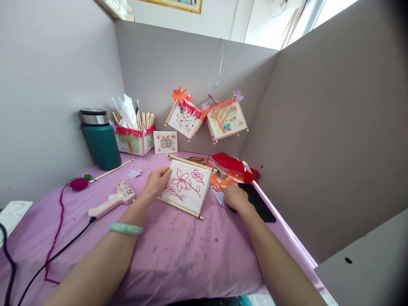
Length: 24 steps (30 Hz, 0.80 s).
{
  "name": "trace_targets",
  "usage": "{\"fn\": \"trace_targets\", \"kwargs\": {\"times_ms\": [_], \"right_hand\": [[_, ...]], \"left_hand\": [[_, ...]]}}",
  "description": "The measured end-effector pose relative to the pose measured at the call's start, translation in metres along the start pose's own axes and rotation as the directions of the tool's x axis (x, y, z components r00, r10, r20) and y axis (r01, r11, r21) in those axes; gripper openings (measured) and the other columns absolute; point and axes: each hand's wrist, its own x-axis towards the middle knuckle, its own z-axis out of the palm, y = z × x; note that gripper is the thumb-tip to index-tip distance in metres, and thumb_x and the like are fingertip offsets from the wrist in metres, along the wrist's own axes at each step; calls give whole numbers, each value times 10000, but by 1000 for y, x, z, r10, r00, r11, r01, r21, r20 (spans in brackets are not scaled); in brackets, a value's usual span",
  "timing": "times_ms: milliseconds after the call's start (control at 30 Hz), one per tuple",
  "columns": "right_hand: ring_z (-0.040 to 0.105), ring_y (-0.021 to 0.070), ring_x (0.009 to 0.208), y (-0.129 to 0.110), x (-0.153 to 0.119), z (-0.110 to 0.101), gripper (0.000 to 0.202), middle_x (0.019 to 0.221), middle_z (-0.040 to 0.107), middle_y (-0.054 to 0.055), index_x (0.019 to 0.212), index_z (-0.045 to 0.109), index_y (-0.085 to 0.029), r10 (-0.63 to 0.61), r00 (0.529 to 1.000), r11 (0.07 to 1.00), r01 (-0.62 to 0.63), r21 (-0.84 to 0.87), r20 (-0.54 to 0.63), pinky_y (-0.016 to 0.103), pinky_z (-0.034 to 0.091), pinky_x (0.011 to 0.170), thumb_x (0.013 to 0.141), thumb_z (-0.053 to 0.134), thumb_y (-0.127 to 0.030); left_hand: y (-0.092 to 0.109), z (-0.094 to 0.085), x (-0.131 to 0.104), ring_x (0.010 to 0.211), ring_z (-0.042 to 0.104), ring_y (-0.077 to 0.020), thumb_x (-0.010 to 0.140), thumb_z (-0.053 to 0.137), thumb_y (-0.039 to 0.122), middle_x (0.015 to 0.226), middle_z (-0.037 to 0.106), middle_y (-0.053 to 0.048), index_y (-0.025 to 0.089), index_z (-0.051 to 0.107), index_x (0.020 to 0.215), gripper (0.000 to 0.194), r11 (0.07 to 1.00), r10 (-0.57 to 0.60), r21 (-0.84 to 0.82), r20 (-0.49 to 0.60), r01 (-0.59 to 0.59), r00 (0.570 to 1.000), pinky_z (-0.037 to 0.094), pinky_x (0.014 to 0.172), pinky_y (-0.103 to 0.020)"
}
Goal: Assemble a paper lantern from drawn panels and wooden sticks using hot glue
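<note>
My left hand [158, 180] pinches the left edge of a white fabric panel [186, 187] with red stitched or drawn flowers. Wooden sticks run along the panel's top and bottom edges, and it is tilted up off the table. To its right, my right hand [235, 197] is closed around what look like scissors [232, 208]; a dark handle loop and a thin blade tip show, the rest is hidden under the fingers. Pale purple paper [218, 197] lies beside that hand. A pink glue gun [113, 200] rests left of my left forearm.
A teal tumbler [101, 144] and a decorated box of sticks [132, 142] stand at the back left. Two picture panels [227, 120] hang at the back. Red felt [228, 162], orange paper [216, 180] and a black phone-like slab [257, 203] lie right. A magenta yarn ball [78, 183] sits left.
</note>
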Motion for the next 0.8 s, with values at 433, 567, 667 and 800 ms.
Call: {"fn": "trace_targets", "kwargs": {"times_ms": [433, 567, 667, 800], "right_hand": [[500, 137, 576, 1, -19, -33, 171, 596, 540, -10, 587, 506, -189, -363, 931, 872, 354, 338, -39, 235, 284, 487, 736, 537, -266], [469, 121, 535, -23, -16, -39, 143, 547, 503, -20, 581, 561, -190, -409, 909, 785, 307, 539, 78, 222, 305, 473, 699, 583, -267], [463, 116, 524, -29, -16, -43, 79, 548, 511, -25, 673, 633, -204, -459, 879, 721, 282, 633, 130, 211, 329, 471, 689, 594, -272], [400, 97, 473, -22, -19, -40, 111, 529, 472, -27, 592, 574, -199, -460, 880, 752, 311, 581, 123, 204, 282, 422, 694, 571, -245]], "left_hand": [[0, 0, -1, 411, 396, -112, 792, 467, 440, 388, 414, 72, 174, 661, 892, 344, 1000, 7, 14, -16, -7, 1000, 300, 462, -210], [1, -1, -3, 413, 392, -110, 801, 454, 430, 394, 413, 72, 177, 653, 879, 331, 1000, 28, 14, -8, -28, 1000, 298, 460, -205], [1, -1, -3, 416, 395, -109, 806, 448, 421, 398, 417, 68, 178, 647, 842, 316, 999, 37, 15, -9, -37, 999, 301, 462, -203], [1, -1, -3, 411, 406, -111, 805, 453, 417, 392, 421, 66, 178, 650, 841, 312, 999, 34, 19, -13, -34, 999, 308, 464, -205]]}}
